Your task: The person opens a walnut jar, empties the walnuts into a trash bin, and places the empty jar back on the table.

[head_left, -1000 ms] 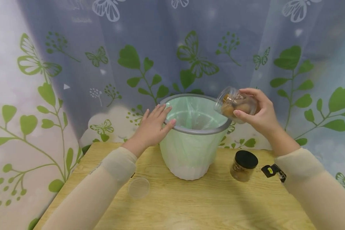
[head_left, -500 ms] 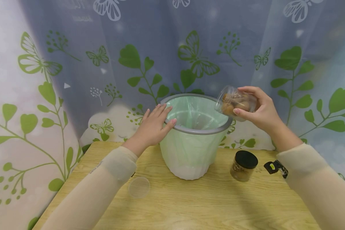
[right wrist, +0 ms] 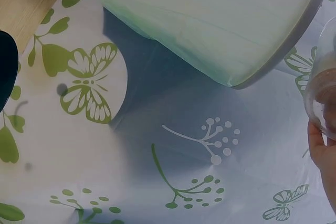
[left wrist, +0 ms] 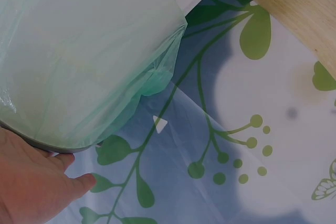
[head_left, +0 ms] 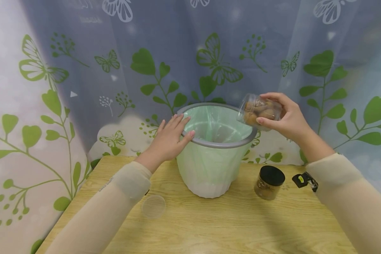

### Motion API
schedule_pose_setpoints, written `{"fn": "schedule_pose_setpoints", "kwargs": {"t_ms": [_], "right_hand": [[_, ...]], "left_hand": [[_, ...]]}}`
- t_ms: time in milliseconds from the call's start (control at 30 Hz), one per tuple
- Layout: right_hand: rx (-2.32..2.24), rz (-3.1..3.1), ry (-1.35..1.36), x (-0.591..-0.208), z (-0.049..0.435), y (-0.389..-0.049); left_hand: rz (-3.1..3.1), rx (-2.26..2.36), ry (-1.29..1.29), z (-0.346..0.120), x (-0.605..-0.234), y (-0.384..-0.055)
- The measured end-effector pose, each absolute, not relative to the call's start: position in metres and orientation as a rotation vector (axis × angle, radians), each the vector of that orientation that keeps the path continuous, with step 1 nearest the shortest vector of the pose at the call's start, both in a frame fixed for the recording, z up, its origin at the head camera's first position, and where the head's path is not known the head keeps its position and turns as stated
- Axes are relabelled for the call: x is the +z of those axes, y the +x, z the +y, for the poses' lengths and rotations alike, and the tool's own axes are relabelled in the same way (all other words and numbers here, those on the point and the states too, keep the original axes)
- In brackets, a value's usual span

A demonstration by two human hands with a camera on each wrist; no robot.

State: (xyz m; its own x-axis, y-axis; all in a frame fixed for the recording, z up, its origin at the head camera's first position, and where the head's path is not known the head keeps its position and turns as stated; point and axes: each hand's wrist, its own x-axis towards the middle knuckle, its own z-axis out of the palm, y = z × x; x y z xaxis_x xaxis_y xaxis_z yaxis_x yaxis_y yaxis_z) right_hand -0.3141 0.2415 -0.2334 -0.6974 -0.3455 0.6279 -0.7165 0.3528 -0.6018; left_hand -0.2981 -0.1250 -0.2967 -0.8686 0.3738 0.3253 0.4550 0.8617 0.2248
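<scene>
A trash bin (head_left: 209, 169) lined with a pale green bag stands on the wooden table, its grey rim facing up. My left hand (head_left: 169, 139) lies on the left side of that rim, fingers straight and spread. My right hand (head_left: 290, 118) grips a clear jar (head_left: 257, 111) from its base end. The jar lies tipped on its side over the bin's right rim, its mouth towards the bin. Several brown, roundish pieces sit inside it. The right wrist view catches only part of the jar (right wrist: 326, 85) and some fingers at the right edge.
A second jar with a black lid (head_left: 272, 176) stands upright right of the bin. A clear round disc (head_left: 153, 206), like a lid, lies flat near the left forearm. Behind the table (head_left: 216, 225) hangs a curtain (head_left: 177, 38) printed with leaves and butterflies.
The right hand has lifted the tipped jar slightly, and the brown pieces inside have shifted a little. The left hand and the bin stay in place.
</scene>
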Motion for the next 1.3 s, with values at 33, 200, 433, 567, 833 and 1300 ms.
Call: {"fn": "schedule_pose_setpoints", "kwargs": {"t_ms": [33, 200, 433, 567, 833, 1300], "right_hand": [[1.292, -2.232, 0.932, -0.233, 0.241, -0.315], [1.247, -2.295, 0.878, -0.23, 0.239, -0.316], [1.199, -2.378, 0.813, -0.226, 0.238, -0.319], [1.181, -2.443, 0.801, -0.226, 0.238, -0.319], [1.177, -2.49, 0.784, -0.222, 0.236, -0.32], [1.145, -2.565, 0.771, -0.221, 0.238, -0.322]], "left_hand": [[-2.764, -0.431, -0.628, -0.125, -0.297, -0.298], [-2.761, -0.43, -0.629, -0.125, -0.297, -0.299], [-2.77, -0.428, -0.621, -0.125, -0.296, -0.299], [-2.773, -0.431, -0.618, -0.125, -0.296, -0.299], [-2.767, -0.428, -0.619, -0.125, -0.297, -0.299], [-2.77, -0.442, -0.619, -0.126, -0.3, -0.301]]}}
